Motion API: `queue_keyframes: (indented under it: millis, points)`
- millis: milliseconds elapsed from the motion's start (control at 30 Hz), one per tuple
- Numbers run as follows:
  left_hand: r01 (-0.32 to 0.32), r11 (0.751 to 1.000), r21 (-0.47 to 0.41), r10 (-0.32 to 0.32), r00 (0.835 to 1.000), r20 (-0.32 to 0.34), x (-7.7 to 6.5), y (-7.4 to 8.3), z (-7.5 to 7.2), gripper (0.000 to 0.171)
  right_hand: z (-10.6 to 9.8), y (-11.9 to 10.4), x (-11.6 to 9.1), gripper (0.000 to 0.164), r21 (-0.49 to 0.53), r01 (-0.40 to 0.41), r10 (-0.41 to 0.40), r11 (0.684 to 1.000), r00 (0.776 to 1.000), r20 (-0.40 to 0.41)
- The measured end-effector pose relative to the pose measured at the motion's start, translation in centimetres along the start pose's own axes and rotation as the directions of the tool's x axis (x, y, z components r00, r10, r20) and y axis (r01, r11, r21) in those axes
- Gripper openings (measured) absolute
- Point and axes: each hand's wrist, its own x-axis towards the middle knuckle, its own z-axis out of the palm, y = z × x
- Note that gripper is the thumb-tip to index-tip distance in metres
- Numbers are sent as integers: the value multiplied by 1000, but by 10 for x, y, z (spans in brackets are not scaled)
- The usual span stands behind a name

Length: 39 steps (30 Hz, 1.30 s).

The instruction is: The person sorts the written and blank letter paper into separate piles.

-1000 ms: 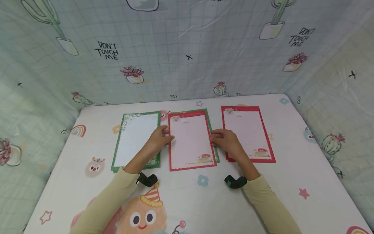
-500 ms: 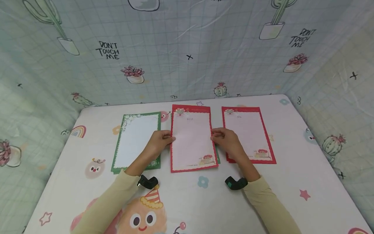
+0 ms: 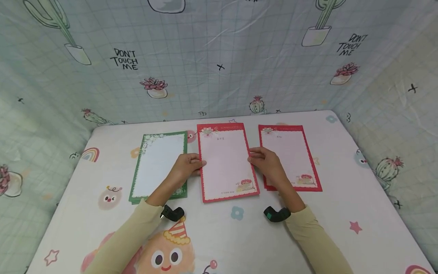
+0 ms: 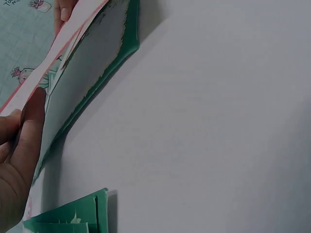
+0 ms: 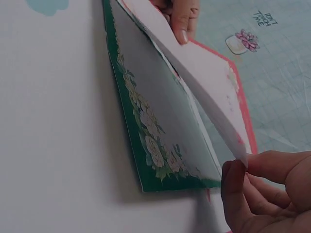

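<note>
A red-bordered paper sheet [image 3: 226, 163] with pink middle stands raised and tilted at the table's centre. My left hand [image 3: 186, 165] pinches its left edge between thumb and fingers. At the opposite edge, my right hand [image 3: 268, 161] pinches it the same way. Behind this sheet, hidden from the head view, the left wrist view reveals a green-bordered paper sheet [image 4: 97, 63] close against it. White flowers run along that green border in the right wrist view, where the right thumb and fingertips [image 5: 235, 179] meet at the papers' corner.
To the left lies a small stack of green-bordered paper sheets [image 3: 159, 163]. On the right are red-bordered paper sheets [image 3: 285, 156], partly covered by my right hand. The tablecloth [image 3: 236, 243] has cartoon prints, and a cactus-print cloth [image 3: 219, 87] hangs behind the table.
The red-bordered sheet has come up off the table and tilted towards me. The green edge that showed beside it is now out of sight. My left fingers have closed onto its edge.
</note>
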Motion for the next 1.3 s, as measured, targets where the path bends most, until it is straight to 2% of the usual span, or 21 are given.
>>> queue_keyframes:
  millis: [200, 367, 500, 700, 867, 1300]
  points:
    - [8, 1000, 11, -8, 1000, -6, 2, -2, -3, 19, 0, -1, 1, 45, 2, -7, 7, 1000, 1000, -8]
    - [16, 999, -37, -17, 1000, -22, 3, -4, -6, 20, 1, -2, 2, 41, 6, 11, -11, 1000, 999, -34]
    - [-2, 996, -90, 0, 1000, -31, 2, -4, -8, 23, -1, -4, 1, 38, 11, 24, -24, 1000, 999, -47]
    - [-30, 991, -132, 21, 998, -67, 1, -2, -10, 33, -3, -5, -1, 38, 23, 18, -17, 1000, 1000, -21]
    - [-22, 989, -144, 10, 996, -85, 1, -1, -8, 35, -4, -4, -1, 38, 14, 10, -10, 1000, 1000, -17]
    - [-49, 981, -186, 35, 996, -78, 2, 2, 2, 32, -13, -3, -3, 43, -1, -23, 23, 1000, 999, -41]
